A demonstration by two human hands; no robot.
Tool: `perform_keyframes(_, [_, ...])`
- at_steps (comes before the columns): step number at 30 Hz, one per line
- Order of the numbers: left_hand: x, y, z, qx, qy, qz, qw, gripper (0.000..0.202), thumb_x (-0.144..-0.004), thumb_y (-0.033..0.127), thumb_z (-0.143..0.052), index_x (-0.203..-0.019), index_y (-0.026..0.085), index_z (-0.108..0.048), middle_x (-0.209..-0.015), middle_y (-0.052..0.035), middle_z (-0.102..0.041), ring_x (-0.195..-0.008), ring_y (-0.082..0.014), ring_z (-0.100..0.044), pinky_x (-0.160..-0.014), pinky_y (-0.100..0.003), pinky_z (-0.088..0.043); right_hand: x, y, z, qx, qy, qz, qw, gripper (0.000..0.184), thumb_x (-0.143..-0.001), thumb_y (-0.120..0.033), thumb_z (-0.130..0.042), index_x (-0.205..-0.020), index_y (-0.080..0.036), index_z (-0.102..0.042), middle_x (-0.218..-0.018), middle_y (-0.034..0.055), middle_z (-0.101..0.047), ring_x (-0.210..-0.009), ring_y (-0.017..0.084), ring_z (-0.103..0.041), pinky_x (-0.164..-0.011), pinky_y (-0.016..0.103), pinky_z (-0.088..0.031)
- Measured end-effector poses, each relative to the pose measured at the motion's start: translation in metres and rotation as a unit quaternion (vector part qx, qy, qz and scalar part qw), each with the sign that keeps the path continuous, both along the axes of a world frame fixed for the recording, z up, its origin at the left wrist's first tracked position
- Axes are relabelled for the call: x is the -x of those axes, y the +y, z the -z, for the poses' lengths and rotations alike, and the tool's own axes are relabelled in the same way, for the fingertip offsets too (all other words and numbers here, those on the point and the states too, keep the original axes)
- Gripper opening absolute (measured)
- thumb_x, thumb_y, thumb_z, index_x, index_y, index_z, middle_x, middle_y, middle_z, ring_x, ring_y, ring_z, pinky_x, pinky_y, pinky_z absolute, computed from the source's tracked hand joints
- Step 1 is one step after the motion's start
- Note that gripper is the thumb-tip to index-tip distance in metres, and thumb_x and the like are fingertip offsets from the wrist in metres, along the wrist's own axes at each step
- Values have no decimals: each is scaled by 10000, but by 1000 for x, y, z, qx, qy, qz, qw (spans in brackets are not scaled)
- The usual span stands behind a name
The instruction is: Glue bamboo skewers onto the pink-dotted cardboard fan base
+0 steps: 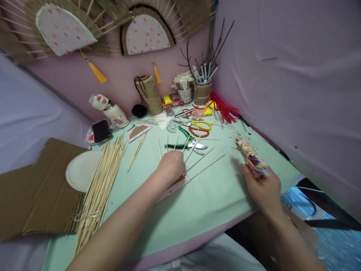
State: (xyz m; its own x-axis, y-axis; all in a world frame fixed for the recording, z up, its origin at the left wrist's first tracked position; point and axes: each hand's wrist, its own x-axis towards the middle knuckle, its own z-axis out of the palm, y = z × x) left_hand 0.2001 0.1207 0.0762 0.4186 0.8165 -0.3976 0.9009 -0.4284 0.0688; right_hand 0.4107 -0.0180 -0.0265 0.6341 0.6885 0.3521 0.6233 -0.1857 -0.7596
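My left hand (170,165) rests knuckles-up in the middle of the pale green table (214,195), fingers curled and pressing down on a piece of card with a pink edge (176,185) where several thin bamboo skewers (205,162) fan out. My right hand (263,186) is closed around the lower end of a glue gun wrapped in flowery paper (251,156), its tip pointing up and left over the table's right side. Green-handled pliers (186,143) lie just beyond my left hand.
A big bundle of bamboo skewers (100,184) lies at left beside a white paper plate (80,171) and brown cardboard (34,192). Scissors (199,127), red pipe cleaners (224,109), a twine spool (150,94) and a tool cup (202,91) crowd the back. Woven fans (146,30) hang above.
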Motion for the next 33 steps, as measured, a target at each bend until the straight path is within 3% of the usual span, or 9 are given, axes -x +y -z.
perform_keyframes(12, [-2,-1,3,-8,-8,9,1000,141,-681,66,-562,-687,164,-663,-741,-112,-662,-686,-233,-630,-570,-303,-365,0,0,-1,-1,9,-3,1000,299,-829,-488,-577,-914,-214,-660,-832,56,-681,-772,230,-633,-704,322,-477])
perform_keyframes(16, [4,-5,-3,-25,-39,-7,999,130,-731,93,-533,-693,180,-621,-774,-97,-665,-715,-223,-615,-571,-300,-338,-1,1,1,-4,8,-5,1000,314,-829,-491,-581,-920,-201,-662,-821,50,-679,-758,217,-624,-690,308,-475])
perform_keyframes(20, [33,-14,-18,-52,-77,-49,994,132,-818,166,-460,-742,210,-558,-767,-49,-649,-691,-187,-575,-565,-288,-330,-1,1,1,-5,11,-4,1000,341,-824,-499,-581,-927,-185,-663,-827,57,-687,-755,215,-620,-680,302,-479])
perform_keyframes(24, [83,-23,-27,-69,-160,-145,974,70,-817,210,-447,-758,233,-478,-691,17,-584,-631,-160,-517,-573,-280,-334,-1,1,-2,-4,12,-8,1000,343,-815,-500,-576,-906,-182,-667,-816,58,-687,-731,210,-617,-667,301,-481])
perform_keyframes(29, [133,-31,-17,-59,-208,-219,952,84,-842,283,-411,-862,230,-473,-713,25,-555,-647,-168,-518,-604,-289,-351,1,2,-4,13,27,3,1000,406,-780,-535,-575,-923,-170,-683,-820,73,-704,-753,239,-635,-684,331,-491])
perform_keyframes(33, [144,-35,-4,-32,-283,-232,930,54,-833,267,-378,-819,237,-421,-702,27,-536,-672,-170,-523,-635,-290,-376,1,3,-5,32,26,19,999,485,-753,-571,-574,-949,-146,-703,-837,102,-719,-791,278,-655,-694,356,-492])
